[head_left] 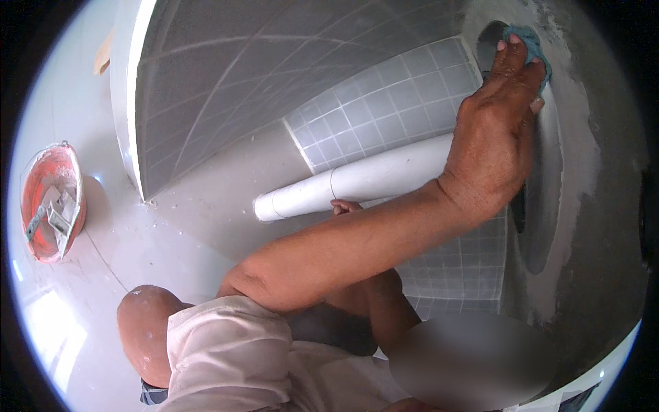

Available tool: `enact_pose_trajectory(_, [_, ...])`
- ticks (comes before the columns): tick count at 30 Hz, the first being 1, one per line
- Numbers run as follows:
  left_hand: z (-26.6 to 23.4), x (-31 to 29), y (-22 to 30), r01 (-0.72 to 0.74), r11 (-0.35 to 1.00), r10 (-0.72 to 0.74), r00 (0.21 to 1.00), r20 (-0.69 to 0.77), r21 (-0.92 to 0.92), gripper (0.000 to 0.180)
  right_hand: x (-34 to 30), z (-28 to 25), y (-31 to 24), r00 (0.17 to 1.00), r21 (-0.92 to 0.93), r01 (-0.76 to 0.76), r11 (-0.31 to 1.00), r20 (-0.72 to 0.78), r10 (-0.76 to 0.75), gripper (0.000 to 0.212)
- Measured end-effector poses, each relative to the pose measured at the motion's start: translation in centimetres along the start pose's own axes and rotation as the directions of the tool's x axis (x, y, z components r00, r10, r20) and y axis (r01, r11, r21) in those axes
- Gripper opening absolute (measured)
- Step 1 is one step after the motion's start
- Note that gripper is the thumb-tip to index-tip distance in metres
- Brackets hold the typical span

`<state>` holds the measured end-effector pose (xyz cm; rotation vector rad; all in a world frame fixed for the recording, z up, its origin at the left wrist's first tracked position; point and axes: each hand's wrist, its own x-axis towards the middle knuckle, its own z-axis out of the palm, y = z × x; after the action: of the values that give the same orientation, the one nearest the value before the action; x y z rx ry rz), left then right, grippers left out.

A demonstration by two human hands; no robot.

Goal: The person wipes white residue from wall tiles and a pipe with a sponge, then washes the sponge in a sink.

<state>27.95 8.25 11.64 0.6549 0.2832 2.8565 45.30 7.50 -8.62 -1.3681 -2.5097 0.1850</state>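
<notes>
My left hand (pixel 495 130) is raised at the upper right, its fingers closed over a crumpled teal cloth (pixel 528 45). It presses the cloth against the upper rim of a rounded opening in a grey cement-coated wall (pixel 580 199). Smooth lighter grey material borders the opening, and my hand and wrist cover part of it. Lower down, beside a white pipe, some fingers of my right hand (pixel 347 206) show past my left forearm. The rest of that hand is hidden, so its grip cannot be made out.
The white pipe (pixel 371 172) runs low along a wall of small grey tiles (pixel 384 110). A dark tiled partition (pixel 268 62) stands at the upper left. On the pale floor (pixel 185 226) at far left sits a red bucket (pixel 81 206) holding trowel-like tools. My bent knee (pixel 152 329) is nearby.
</notes>
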Motion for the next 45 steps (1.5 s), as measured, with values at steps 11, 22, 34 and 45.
enact_pose_trajectory(11, [1.5,5.9,-5.4,0.444,0.893,-0.431,0.891,-0.146,0.077,0.024,0.2,2.1,0.6,0.989,0.002,0.147,0.989,-0.029,-0.147,0.03])
enact_pose_trajectory(22, [0.7,1.7,1.8,0.526,0.831,-0.488,0.846,0.216,-0.184,0.053,-1.8,0.1,0.2,0.987,0.13,-0.018,0.991,0.162,-0.003,0.019])
enact_pose_trajectory(34, [2.6,-11.8,4.1,-0.056,0.976,-0.052,0.877,0.477,0.21,0.064,-3.2,-1.1,-0.8,0.995,0.341,-0.081,0.937,0.081,0.057,0.015])
enact_pose_trajectory(45, [-0.4,-12.7,7.6,-0.211,0.845,-0.162,0.774,0.612,0.491,0.056,-4.6,-12.8,7.1,0.688,0.89,0.424,0.165,-0.436,0.58,0.029])
